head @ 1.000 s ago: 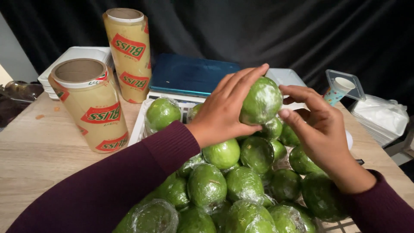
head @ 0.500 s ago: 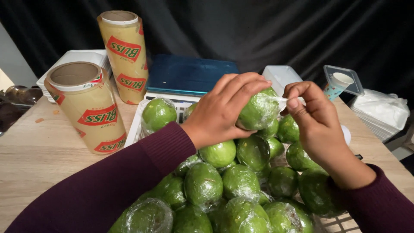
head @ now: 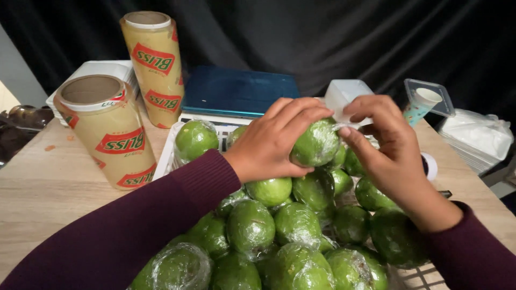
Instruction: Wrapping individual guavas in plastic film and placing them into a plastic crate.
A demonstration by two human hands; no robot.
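Left hand (head: 269,145) grips wrapped fruit (head: 316,142), right hand (head: 384,145) pinches film tail (loose end): wrap-finishing step, needs pressing flat.

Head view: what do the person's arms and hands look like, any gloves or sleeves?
Both hands are bare: no gloves, rings or watch show on the left hand or the right hand. Each arm wears a long, plain dark maroon sleeve reaching the wrist, with a ribbed cuff; no markings show.

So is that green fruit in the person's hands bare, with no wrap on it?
No, the fruit held between the left hand and right hand is covered in shiny clear film.
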